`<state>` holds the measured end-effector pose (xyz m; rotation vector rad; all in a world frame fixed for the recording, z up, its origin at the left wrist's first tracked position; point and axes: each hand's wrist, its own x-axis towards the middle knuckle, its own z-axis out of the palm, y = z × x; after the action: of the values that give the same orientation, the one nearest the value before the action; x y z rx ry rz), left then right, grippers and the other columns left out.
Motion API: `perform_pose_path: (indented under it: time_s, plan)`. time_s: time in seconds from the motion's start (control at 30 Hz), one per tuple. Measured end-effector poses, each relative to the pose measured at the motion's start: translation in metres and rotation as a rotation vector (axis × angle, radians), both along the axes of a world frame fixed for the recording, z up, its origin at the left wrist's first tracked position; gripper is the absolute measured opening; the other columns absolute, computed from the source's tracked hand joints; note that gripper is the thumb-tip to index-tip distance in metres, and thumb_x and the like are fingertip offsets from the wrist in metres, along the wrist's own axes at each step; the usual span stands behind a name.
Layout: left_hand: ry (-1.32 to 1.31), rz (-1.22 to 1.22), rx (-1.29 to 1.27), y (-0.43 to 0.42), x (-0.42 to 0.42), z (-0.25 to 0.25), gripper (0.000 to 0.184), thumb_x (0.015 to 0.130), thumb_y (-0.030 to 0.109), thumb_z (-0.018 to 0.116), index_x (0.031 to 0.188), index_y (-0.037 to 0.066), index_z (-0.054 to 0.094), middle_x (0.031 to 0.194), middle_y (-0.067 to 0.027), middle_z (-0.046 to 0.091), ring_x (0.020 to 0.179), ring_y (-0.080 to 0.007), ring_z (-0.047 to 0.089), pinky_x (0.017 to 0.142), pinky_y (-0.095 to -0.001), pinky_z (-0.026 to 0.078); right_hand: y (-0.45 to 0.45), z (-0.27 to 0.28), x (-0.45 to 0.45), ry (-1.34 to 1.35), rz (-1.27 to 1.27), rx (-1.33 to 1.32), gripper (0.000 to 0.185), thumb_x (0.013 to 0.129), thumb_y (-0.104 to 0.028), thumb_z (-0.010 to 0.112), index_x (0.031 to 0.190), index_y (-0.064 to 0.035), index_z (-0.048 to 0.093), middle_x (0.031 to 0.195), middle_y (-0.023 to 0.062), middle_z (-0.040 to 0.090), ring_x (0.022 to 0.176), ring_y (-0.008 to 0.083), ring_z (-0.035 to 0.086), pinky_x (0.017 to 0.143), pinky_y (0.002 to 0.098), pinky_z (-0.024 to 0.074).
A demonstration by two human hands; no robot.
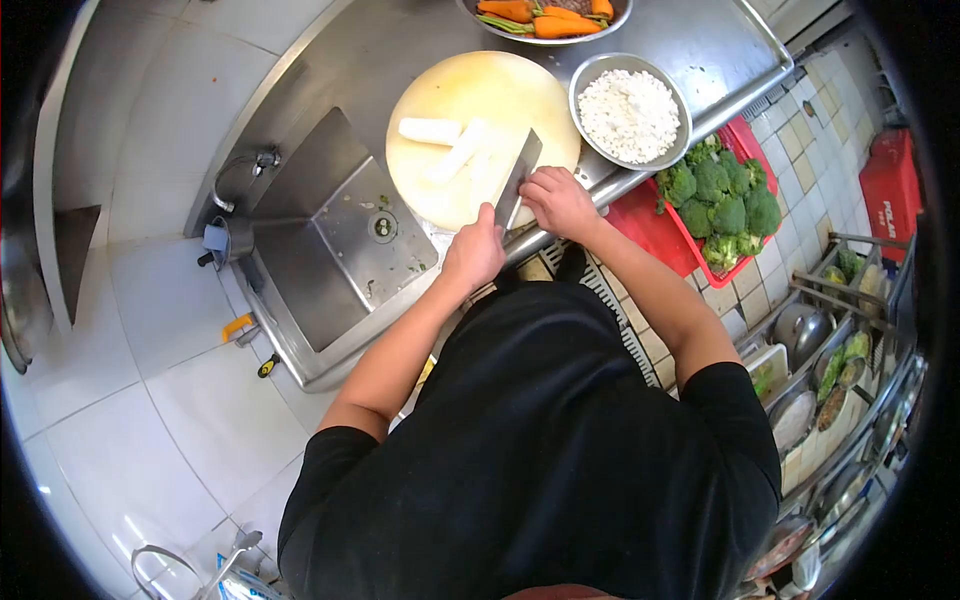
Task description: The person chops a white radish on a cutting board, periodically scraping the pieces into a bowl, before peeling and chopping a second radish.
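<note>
A cleaver (519, 180) is tilted over the near right edge of the round, pale yellow chopping board (450, 90). My left hand (473, 252) is closed at its lower end, with the thumb up along it; the handle is hidden. Against the right side of the blade are the curled fingers of my right hand (560, 203), closed at its edge. Left of the blade, a peeled white piece (430, 131) and a longer white piece (458, 153) lie on the board, with thin pale pieces beside them.
A metal bowl of chopped white bits (628, 115) stands right of the board, and a bowl of carrots (565, 25) behind. At left is a steel sink (330, 240) with a faucet (265, 160). Broccoli (725, 200) fills a red crate at right, near a loaded rack (800, 285).
</note>
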<state>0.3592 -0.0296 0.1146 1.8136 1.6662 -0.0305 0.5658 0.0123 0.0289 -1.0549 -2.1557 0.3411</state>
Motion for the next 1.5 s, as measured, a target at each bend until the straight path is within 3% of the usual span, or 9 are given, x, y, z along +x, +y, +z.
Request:
perform_pose_path:
  time_s: [0.3, 0.4, 0.5, 0.63, 0.9, 1.0, 1.13, 1.23, 1.5]
  plan:
    - [-0.017, 0.034, 0.075, 0.022, -0.035, 0.017, 0.028, 0.103, 0.022, 0.056, 0.125, 0.005, 0.052, 0.096, -0.0335, 0.071, 0.092, -0.0529, 0.069, 0.082, -0.0608, 0.054, 0.015, -0.002, -0.020, -0.048, -0.023, -0.095, 0.011, 0.088, -0.020, 0.074, 0.095, -0.0112, 0.072, 0.093, 0.0042, 0.067, 0.094, 0.0263, 0.064, 0.087, 0.0392, 0.0504]
    - [-0.008, 0.029, 0.153, 0.005, -0.039, 0.031, 0.028, 0.100, 0.020, 0.059, 0.125, 0.007, 0.054, 0.095, -0.0300, 0.071, 0.091, -0.0496, 0.070, 0.082, -0.0588, 0.055, 0.006, 0.045, -0.018, 0.207, -0.125, -0.042, 0.012, 0.087, -0.019, 0.075, 0.096, -0.0116, 0.073, 0.091, 0.0051, 0.068, 0.094, 0.0274, 0.064, 0.086, 0.0403, 0.0502]
    - [0.015, 0.021, 0.266, -0.017, -0.040, 0.022, 0.030, 0.095, 0.018, 0.065, 0.123, 0.011, 0.058, 0.097, -0.0243, 0.071, 0.092, -0.0452, 0.071, 0.082, -0.0562, 0.056, 0.016, 0.105, -0.023, 0.101, -0.184, -0.034, 0.012, 0.086, -0.018, 0.077, 0.096, -0.0117, 0.075, 0.092, 0.0065, 0.070, 0.092, 0.0290, 0.065, 0.084, 0.0434, 0.0507]
    - [0.014, 0.010, 0.293, -0.031, -0.045, 0.012, 0.035, 0.090, 0.015, 0.071, 0.123, 0.015, 0.059, 0.100, -0.0189, 0.069, 0.094, -0.0421, 0.071, 0.082, -0.0541, 0.057, 0.053, 0.101, -0.028, -0.239, 0.001, -0.674, 0.026, 0.081, -0.027, 0.083, 0.099, -0.0099, 0.076, 0.098, 0.0103, 0.073, 0.096, 0.0336, 0.069, 0.087, 0.0458, 0.0541]
    - [-0.007, 0.015, 0.290, -0.042, -0.063, 0.000, 0.040, 0.086, 0.013, 0.073, 0.124, 0.016, 0.060, 0.102, -0.0173, 0.071, 0.093, -0.0416, 0.071, 0.080, -0.0536, 0.058, 0.070, 0.055, -0.055, -0.352, 0.095, -0.517, 0.015, 0.082, -0.026, 0.080, 0.085, -0.0116, 0.078, 0.098, 0.0124, 0.073, 0.101, 0.0331, 0.070, 0.093, 0.0434, 0.0550]
    - [-0.016, 0.004, 0.271, -0.045, -0.062, 0.008, 0.038, 0.087, 0.014, 0.072, 0.123, 0.016, 0.060, 0.102, -0.0167, 0.071, 0.093, -0.0417, 0.071, 0.081, -0.0534, 0.058, 0.085, 0.064, -0.069, -0.595, 0.143, -0.417, 0.014, 0.084, -0.021, 0.078, 0.096, -0.0121, 0.078, 0.104, 0.0115, 0.073, 0.104, 0.0327, 0.069, 0.096, 0.0441, 0.0545]
    - [-0.056, -0.030, 0.267, -0.044, -0.056, 0.014, 0.036, 0.088, 0.015, 0.070, 0.122, 0.015, 0.060, 0.101, -0.0168, 0.071, 0.094, -0.0416, 0.071, 0.081, -0.0534, 0.058, 0.093, 0.069, -0.115, -0.443, 0.174, -0.291, 0.035, 0.085, -0.015, 0.077, 0.119, -0.0096, 0.071, 0.121, 0.0103, 0.066, 0.119, 0.0292, 0.062, 0.101, 0.0440, 0.0530]
    - [-0.074, -0.064, 0.208, -0.040, -0.050, 0.016, 0.035, 0.089, 0.016, 0.068, 0.123, 0.015, 0.060, 0.103, -0.0176, 0.071, 0.096, -0.0421, 0.071, 0.084, -0.0539, 0.058, 0.097, 0.063, -0.142, -0.710, 0.170, -0.253, 0.031, 0.085, -0.017, 0.078, 0.115, -0.0109, 0.072, 0.123, 0.0089, 0.064, 0.123, 0.0271, 0.059, 0.104, 0.0435, 0.0501]
    - [-0.243, -0.036, 0.006, -0.023, -0.051, 0.016, 0.033, 0.091, 0.017, 0.064, 0.123, 0.013, 0.063, 0.104, -0.0256, 0.074, 0.101, -0.0455, 0.071, 0.091, -0.0543, 0.055, 0.106, 0.067, -0.124, -0.672, 0.330, -0.315, 0.023, 0.087, -0.017, 0.076, 0.109, -0.0116, 0.071, 0.117, 0.0076, 0.069, 0.123, 0.0280, 0.058, 0.107, 0.0433, 0.0441]
